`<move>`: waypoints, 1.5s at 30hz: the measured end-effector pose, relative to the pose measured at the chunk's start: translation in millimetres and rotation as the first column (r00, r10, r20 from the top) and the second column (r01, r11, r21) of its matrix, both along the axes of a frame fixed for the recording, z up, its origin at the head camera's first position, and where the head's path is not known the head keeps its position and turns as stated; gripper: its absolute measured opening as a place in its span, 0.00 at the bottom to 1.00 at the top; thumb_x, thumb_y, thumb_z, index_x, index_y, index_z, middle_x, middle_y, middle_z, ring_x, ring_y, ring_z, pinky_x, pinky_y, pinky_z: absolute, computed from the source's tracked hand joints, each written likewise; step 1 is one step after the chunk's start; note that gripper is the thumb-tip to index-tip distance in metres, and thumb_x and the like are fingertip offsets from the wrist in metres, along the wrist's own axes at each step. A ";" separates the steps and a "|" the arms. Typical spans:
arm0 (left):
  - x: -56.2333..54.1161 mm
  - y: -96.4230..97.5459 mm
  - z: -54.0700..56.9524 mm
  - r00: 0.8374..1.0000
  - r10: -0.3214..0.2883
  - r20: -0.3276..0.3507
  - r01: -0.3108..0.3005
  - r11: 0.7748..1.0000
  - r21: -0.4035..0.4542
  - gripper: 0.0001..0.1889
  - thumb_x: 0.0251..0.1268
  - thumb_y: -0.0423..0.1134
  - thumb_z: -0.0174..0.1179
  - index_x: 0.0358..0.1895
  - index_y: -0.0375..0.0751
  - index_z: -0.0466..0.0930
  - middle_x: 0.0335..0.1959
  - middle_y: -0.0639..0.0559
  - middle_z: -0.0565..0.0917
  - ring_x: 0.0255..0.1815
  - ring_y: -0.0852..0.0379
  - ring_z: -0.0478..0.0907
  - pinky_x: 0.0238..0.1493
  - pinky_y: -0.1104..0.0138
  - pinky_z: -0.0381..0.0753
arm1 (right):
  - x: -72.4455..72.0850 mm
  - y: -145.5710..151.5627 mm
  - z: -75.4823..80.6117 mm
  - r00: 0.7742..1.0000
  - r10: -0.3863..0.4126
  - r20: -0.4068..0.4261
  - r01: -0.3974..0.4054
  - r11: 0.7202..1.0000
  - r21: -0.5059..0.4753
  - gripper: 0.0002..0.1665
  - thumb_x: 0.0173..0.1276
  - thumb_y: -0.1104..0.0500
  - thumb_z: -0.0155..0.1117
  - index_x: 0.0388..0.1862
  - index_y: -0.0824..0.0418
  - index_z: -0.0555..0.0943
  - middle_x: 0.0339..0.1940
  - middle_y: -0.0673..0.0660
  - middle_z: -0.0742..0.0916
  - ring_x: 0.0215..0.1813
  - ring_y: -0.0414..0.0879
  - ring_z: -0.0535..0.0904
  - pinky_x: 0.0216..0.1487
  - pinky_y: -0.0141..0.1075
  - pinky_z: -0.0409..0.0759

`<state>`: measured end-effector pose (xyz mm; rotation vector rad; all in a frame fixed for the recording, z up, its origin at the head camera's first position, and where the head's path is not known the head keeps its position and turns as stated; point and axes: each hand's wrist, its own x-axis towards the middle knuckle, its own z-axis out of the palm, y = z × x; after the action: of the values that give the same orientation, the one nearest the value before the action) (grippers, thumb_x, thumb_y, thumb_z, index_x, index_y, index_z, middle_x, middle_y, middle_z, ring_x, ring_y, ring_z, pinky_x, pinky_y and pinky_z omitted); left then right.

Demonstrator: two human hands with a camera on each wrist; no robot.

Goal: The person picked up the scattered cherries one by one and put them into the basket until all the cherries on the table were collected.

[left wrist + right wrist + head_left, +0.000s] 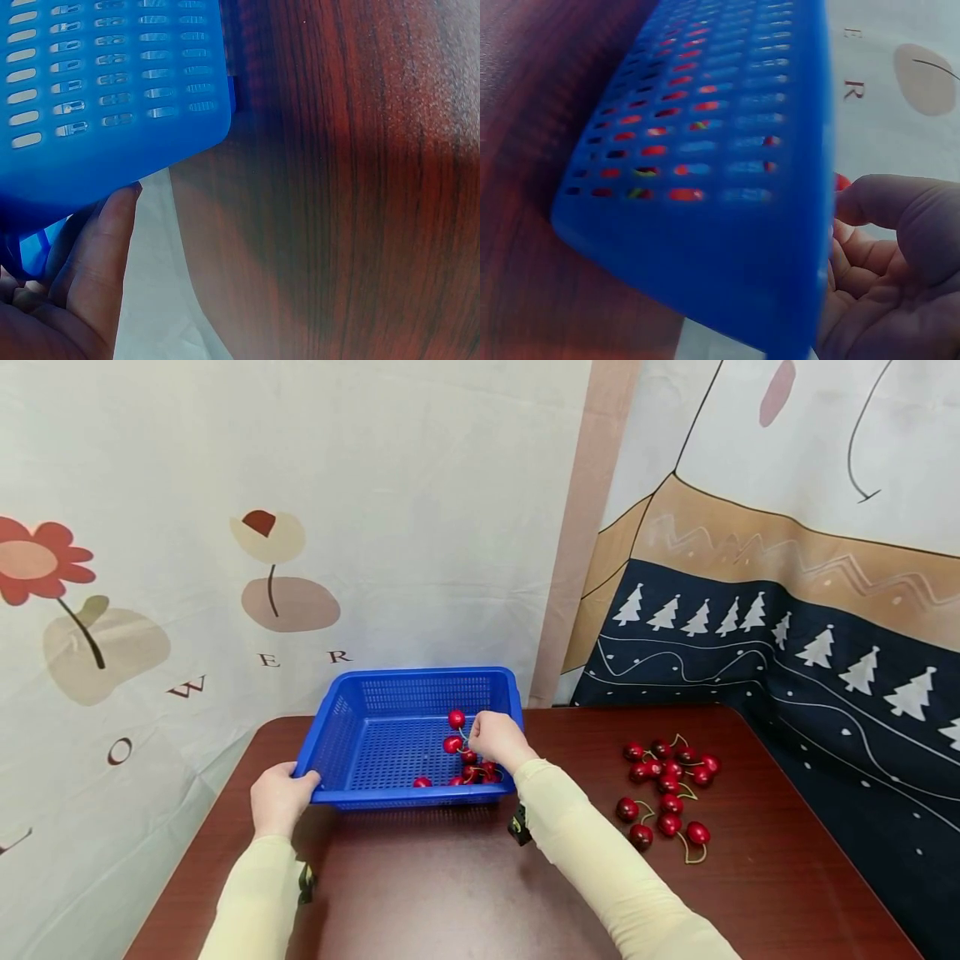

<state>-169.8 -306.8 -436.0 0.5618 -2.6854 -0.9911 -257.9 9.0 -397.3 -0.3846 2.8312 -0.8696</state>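
Note:
My left hand grips the near left corner of a blue plastic basket, thumb over the rim. In the left wrist view, curled fingers show at the underside of the basket's rim. Over the right part of the basket, my right hand pinches the green stems of a pair of red cherries, which hang beside the fingertips. Several more cherries lie on the basket's floor near its right front corner. The slotted wall hides part of the right hand in the right wrist view.
Several dark red cherries with green stems lie loosely grouped on the brown wooden table, right of the basket. A printed cloth hangs behind the table, and a dark blue part with white trees runs along the right side.

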 end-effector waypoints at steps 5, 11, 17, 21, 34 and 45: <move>0.4 0.3 0.4 1.000 -0.001 0.001 0.001 1.000 -0.001 0.23 0.64 0.38 0.55 0.53 0.18 0.77 0.45 0.24 0.81 0.44 0.31 0.78 0.49 0.42 0.75 | -1.8 -7.5 -10.9 1.000 0.002 0.009 -0.003 0.995 0.100 0.23 0.66 0.65 0.57 0.12 0.54 0.63 0.10 0.49 0.68 0.17 0.43 0.68 0.22 0.33 0.68; 0.3 0.6 0.3 1.000 -0.002 0.012 0.002 1.000 0.005 0.23 0.65 0.38 0.55 0.54 0.17 0.76 0.46 0.23 0.81 0.45 0.31 0.78 0.50 0.42 0.76 | 0.8 -12.8 -17.2 1.000 -0.005 0.022 0.002 0.989 0.149 0.20 0.64 0.66 0.59 0.12 0.56 0.70 0.13 0.51 0.76 0.18 0.44 0.71 0.21 0.33 0.70; 0.1 0.7 0.4 1.000 -0.001 0.005 0.001 1.000 0.000 0.22 0.65 0.37 0.56 0.52 0.18 0.77 0.45 0.24 0.81 0.44 0.31 0.78 0.49 0.42 0.75 | 1.2 -15.4 -23.8 0.999 0.036 0.038 -0.041 0.988 0.148 0.24 0.65 0.67 0.57 0.09 0.56 0.69 0.09 0.49 0.74 0.14 0.42 0.69 0.18 0.31 0.67; 0.3 1.1 0.3 1.000 -0.001 0.007 0.001 1.000 -0.003 0.23 0.64 0.38 0.56 0.53 0.18 0.77 0.45 0.24 0.81 0.44 0.31 0.78 0.49 0.42 0.75 | 1.8 -13.6 -27.1 0.996 0.093 0.013 -0.094 0.984 0.151 0.26 0.65 0.66 0.60 0.08 0.55 0.66 0.08 0.47 0.67 0.17 0.42 0.63 0.21 0.31 0.62; 0.8 2.0 2.3 1.000 0.008 0.017 -0.008 1.000 0.020 0.24 0.65 0.38 0.55 0.54 0.17 0.75 0.48 0.22 0.80 0.46 0.30 0.77 0.50 0.40 0.75 | 9.7 -6.7 -11.4 0.997 0.083 0.001 -0.083 0.992 0.091 0.10 0.67 0.57 0.66 0.43 0.61 0.86 0.37 0.54 0.87 0.36 0.45 0.80 0.47 0.41 0.81; 2.0 2.9 3.1 1.000 0.007 0.014 -0.007 1.000 0.014 0.23 0.64 0.37 0.55 0.53 0.17 0.76 0.46 0.22 0.80 0.44 0.30 0.78 0.49 0.40 0.75 | 18.8 21.9 6.9 0.994 0.093 -0.058 -0.096 0.994 -0.061 0.21 0.70 0.52 0.64 0.58 0.59 0.82 0.51 0.56 0.87 0.54 0.50 0.82 0.56 0.46 0.79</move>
<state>-167.8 -303.9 -432.8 0.5830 -2.6889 -1.0085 -239.1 30.9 -390.4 -0.5547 2.8139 -0.9453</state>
